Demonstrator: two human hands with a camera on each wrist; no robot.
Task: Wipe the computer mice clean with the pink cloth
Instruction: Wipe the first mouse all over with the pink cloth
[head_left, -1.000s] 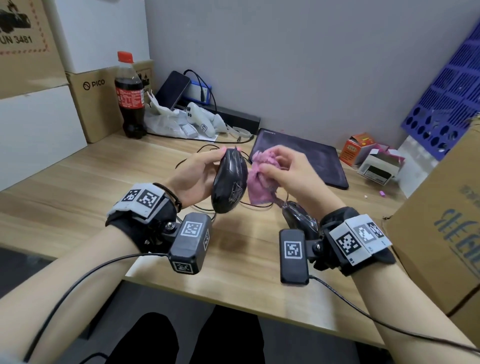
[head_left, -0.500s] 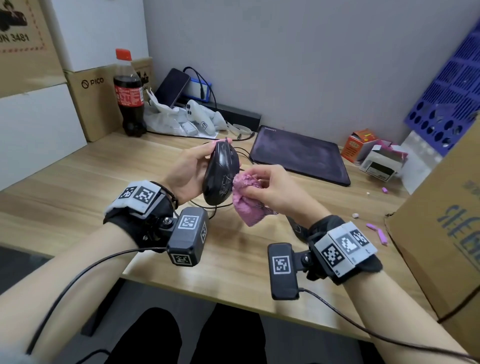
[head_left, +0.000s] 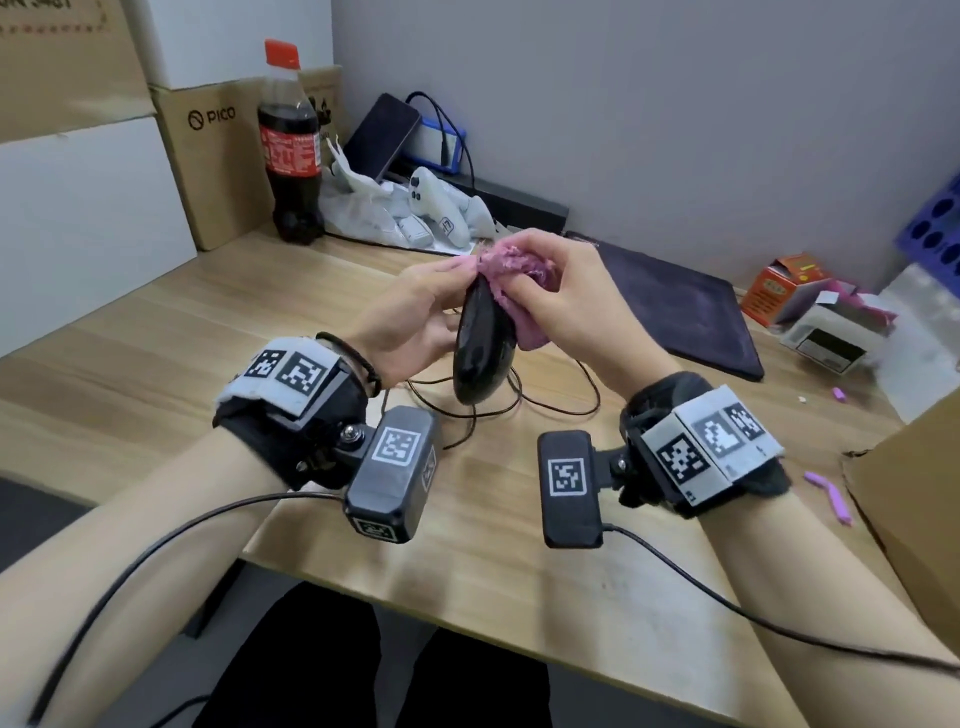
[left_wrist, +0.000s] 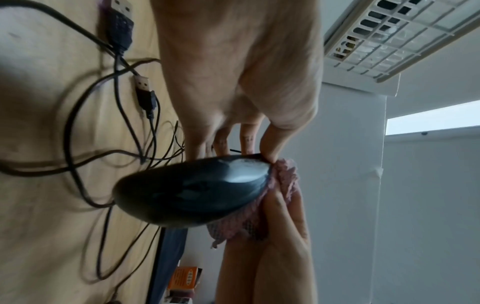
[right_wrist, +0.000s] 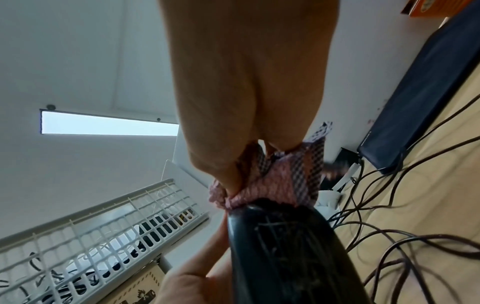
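My left hand (head_left: 426, 312) grips a black wired mouse (head_left: 480, 348) and holds it upright above the wooden table (head_left: 156, 332). My right hand (head_left: 556, 291) pinches the bunched pink cloth (head_left: 511, 260) and presses it over the mouse's top end and right side. The left wrist view has the mouse (left_wrist: 192, 191) lying across the frame with the pink cloth (left_wrist: 285, 179) at its end. From the right wrist, the pink cloth (right_wrist: 270, 185) caps the tip of the mouse (right_wrist: 280, 246). Thin black cables (head_left: 519, 405) loop on the table under the mouse.
A cola bottle (head_left: 288, 145), white controllers (head_left: 447, 208) and a dark mouse pad (head_left: 675, 301) stand behind the hands. A cardboard box (head_left: 914, 493) crowds the right edge, with small pink scraps (head_left: 831, 493) beside it. An orange carton (head_left: 784, 280) sits back right.
The right hand has slid the pink cloth from the mouse's side up onto its top end. The left hand has kept its hold on the mouse, which now stands more edge-on to me.
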